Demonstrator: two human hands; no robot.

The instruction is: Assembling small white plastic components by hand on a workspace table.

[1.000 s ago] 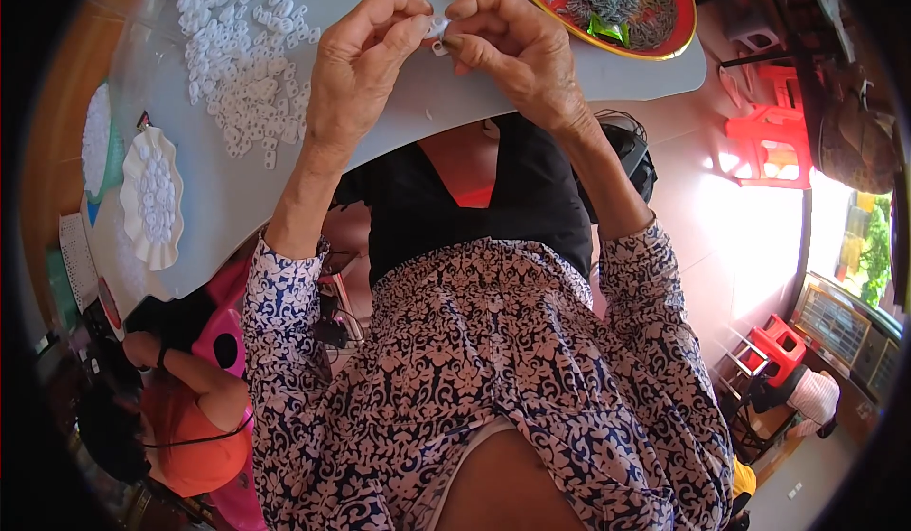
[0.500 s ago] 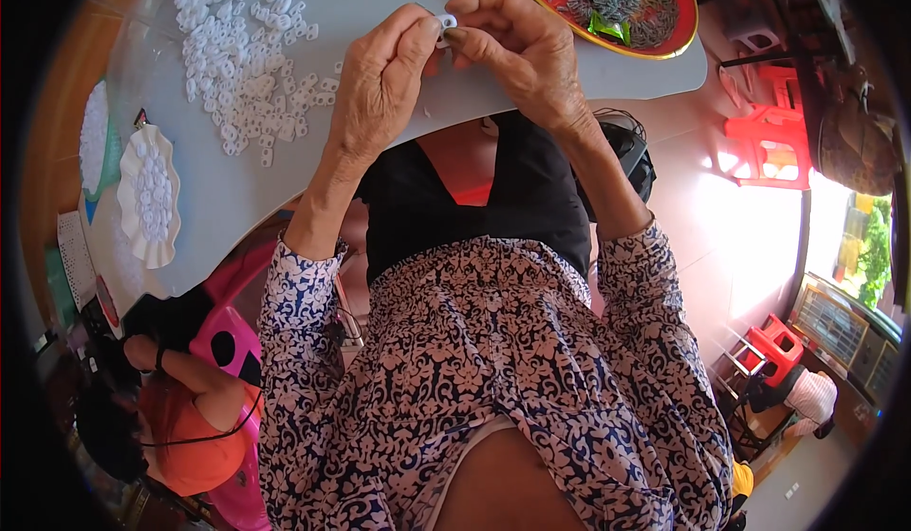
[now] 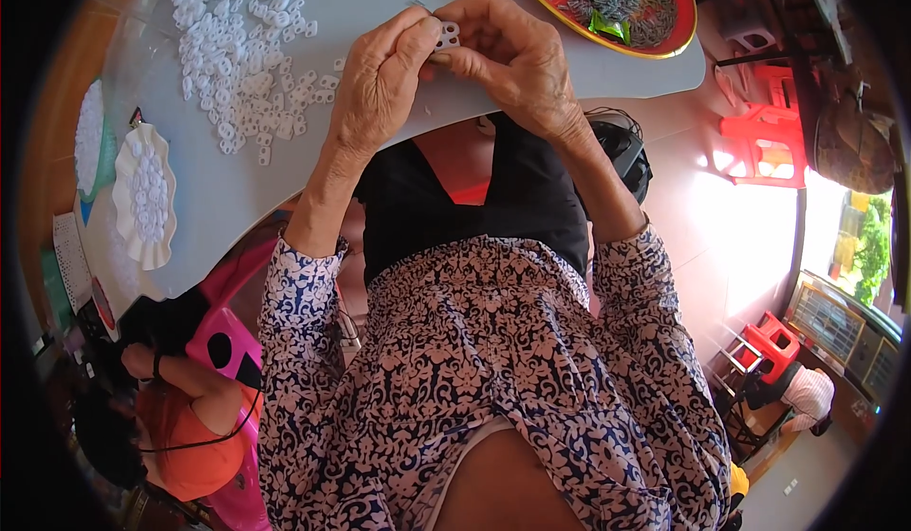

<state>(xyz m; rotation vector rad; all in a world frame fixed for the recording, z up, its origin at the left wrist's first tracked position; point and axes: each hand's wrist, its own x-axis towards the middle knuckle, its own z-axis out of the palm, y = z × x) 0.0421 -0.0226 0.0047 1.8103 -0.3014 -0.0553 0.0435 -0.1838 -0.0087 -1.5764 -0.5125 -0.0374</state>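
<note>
Head view: white pieces [image 3: 242, 52] beside hands; tray's [image 3: 664, 49] contents unclear.

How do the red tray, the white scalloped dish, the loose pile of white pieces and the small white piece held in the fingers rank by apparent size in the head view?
1. Loose pile of white pieces
2. Red tray, partly cut off by the frame, so its place against the pile is unsure
3. White scalloped dish
4. Small white piece, held between left hand and right hand

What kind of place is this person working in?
Probably an informal home or small-shop workspace for piecework by hand: a grey table strewn with small white plastic pieces, a red tray of grey bits, and red plastic stools on a tiled floor.
</note>
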